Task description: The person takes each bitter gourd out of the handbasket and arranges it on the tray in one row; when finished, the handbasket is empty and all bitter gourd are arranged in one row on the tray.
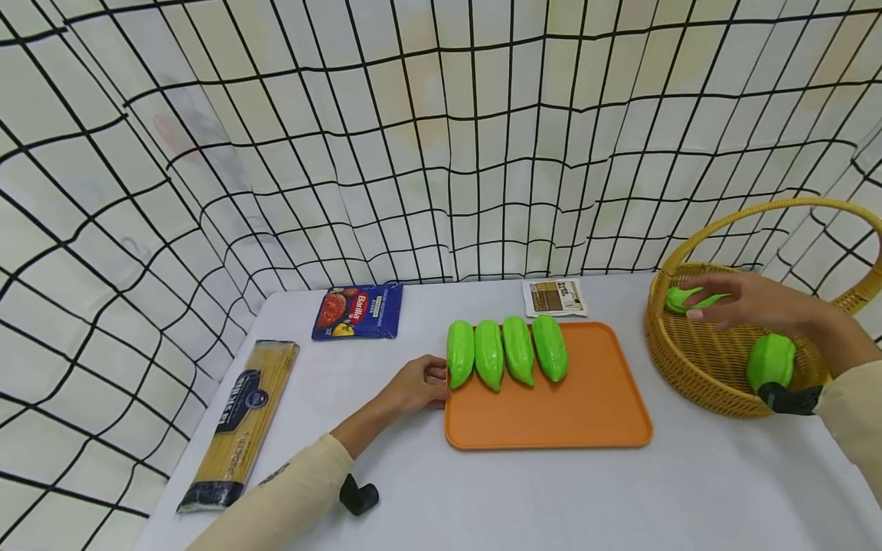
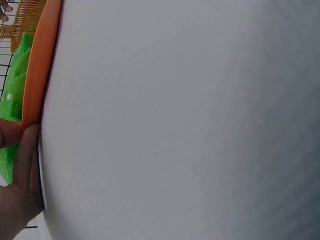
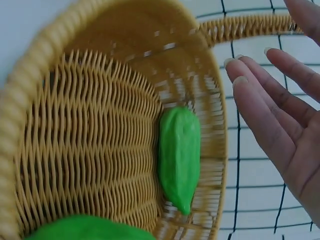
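Observation:
Several shiny, bright green ridged gourds [image 1: 489,355] lie side by side along the back left of an orange tray [image 1: 551,421]. At the tray's left edge my left hand [image 1: 417,384] pinches the rim; the left wrist view shows the thumb [image 2: 9,134] on the inner side and fingers outside. My right hand [image 1: 751,302] is over a wicker basket [image 1: 678,367], fingers spread and holding nothing. Two more green gourds are inside the basket, one at its far side [image 3: 180,157] and one at the near side [image 1: 770,361].
A blue Barilla packet [image 1: 358,312] lies at the back left, with a long pack of spaghetti [image 1: 241,425] nearer me. Behind the tray is a small white and brown sachet [image 1: 555,297]. The basket's tall handle [image 1: 758,208] arches up at the right. Black netting over white walls encloses the table.

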`<state>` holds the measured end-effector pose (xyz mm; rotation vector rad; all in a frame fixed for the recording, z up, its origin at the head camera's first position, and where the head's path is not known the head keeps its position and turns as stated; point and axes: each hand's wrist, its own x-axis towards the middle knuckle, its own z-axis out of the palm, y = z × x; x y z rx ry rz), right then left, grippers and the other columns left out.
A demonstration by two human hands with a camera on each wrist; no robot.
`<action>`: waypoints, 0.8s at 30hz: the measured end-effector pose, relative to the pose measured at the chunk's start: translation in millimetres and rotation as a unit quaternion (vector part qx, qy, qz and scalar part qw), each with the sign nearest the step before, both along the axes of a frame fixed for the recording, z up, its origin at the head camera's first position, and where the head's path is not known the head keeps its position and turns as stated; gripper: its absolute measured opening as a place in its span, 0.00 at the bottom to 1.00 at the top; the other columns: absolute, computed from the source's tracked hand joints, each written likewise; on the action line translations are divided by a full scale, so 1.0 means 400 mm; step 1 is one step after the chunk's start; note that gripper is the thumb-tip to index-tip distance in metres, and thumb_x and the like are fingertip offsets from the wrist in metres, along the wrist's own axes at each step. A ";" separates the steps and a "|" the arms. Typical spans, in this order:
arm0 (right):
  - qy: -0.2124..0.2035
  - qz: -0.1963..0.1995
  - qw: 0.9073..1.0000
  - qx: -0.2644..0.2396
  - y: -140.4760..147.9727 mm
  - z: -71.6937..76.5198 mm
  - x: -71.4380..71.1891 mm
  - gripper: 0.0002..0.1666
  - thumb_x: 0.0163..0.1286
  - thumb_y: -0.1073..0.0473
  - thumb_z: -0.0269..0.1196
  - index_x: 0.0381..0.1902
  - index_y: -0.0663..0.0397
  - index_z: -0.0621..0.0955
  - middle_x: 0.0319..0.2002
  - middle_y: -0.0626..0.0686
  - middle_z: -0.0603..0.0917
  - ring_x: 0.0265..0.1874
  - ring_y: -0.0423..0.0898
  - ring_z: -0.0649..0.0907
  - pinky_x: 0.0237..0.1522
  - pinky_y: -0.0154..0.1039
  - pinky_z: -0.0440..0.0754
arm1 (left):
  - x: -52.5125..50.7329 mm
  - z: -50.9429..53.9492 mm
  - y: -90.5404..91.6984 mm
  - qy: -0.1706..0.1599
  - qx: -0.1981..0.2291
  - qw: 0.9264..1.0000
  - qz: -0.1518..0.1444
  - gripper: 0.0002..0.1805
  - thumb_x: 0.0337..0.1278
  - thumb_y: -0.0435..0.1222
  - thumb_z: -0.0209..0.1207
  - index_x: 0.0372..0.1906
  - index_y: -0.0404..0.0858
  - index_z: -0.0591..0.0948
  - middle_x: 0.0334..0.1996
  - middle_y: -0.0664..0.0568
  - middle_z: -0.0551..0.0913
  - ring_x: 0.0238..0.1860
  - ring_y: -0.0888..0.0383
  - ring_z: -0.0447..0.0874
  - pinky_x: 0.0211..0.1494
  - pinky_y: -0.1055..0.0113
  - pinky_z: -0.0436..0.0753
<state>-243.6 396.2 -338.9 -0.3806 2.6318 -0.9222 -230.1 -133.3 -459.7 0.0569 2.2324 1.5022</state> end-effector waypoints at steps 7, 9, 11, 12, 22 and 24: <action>-0.006 -0.018 1.000 0.018 0.036 -0.017 -0.045 0.38 0.73 0.50 0.62 0.73 0.61 0.64 0.62 0.66 0.76 0.49 0.41 0.83 0.47 0.42 0.89 | 0.000 0.003 -0.002 0.003 -0.001 1.000 -0.009 0.33 0.51 0.26 0.64 0.66 0.29 0.71 0.51 0.41 0.76 0.45 0.53 0.82 0.46 0.63 0.90; -0.005 -0.022 0.999 0.032 0.042 -0.021 -0.058 0.38 0.73 0.49 0.62 0.73 0.62 0.65 0.62 0.67 0.76 0.51 0.47 0.83 0.48 0.46 0.89 | 0.000 0.004 -0.001 -0.001 -0.001 1.000 -0.008 0.33 0.51 0.27 0.64 0.66 0.29 0.71 0.51 0.41 0.77 0.45 0.53 0.82 0.46 0.63 0.90; -0.003 -0.023 0.999 0.041 0.047 -0.027 -0.071 0.39 0.73 0.47 0.62 0.72 0.63 0.65 0.62 0.69 0.76 0.53 0.53 0.83 0.49 0.49 0.89 | 0.001 0.004 -0.001 -0.003 0.000 1.000 -0.007 0.33 0.51 0.27 0.65 0.65 0.29 0.71 0.51 0.41 0.77 0.45 0.53 0.82 0.46 0.63 0.90; -0.005 -0.026 0.999 0.045 0.049 -0.030 -0.078 0.40 0.73 0.46 0.62 0.72 0.63 0.65 0.62 0.70 0.75 0.54 0.56 0.82 0.49 0.51 0.89 | 0.001 0.004 0.000 -0.004 0.000 1.000 -0.006 0.33 0.51 0.27 0.65 0.65 0.30 0.71 0.51 0.42 0.77 0.44 0.54 0.82 0.46 0.63 0.90; -0.027 -0.050 0.997 0.045 0.075 -0.055 -0.126 0.46 0.73 0.42 0.61 0.73 0.68 0.59 0.67 0.77 0.65 0.59 0.69 0.77 0.51 0.56 0.87 | -0.001 0.006 0.000 -0.002 -0.007 1.000 -0.006 0.33 0.51 0.27 0.66 0.65 0.30 0.71 0.51 0.42 0.77 0.44 0.54 0.82 0.45 0.63 0.90; -0.029 -0.055 0.997 0.046 0.079 -0.060 -0.134 0.48 0.72 0.42 0.61 0.74 0.70 0.57 0.68 0.78 0.62 0.60 0.72 0.75 0.51 0.56 0.87 | -0.002 0.007 0.000 -0.002 -0.008 1.000 -0.006 0.33 0.51 0.27 0.65 0.65 0.30 0.71 0.51 0.42 0.77 0.44 0.54 0.82 0.45 0.63 0.90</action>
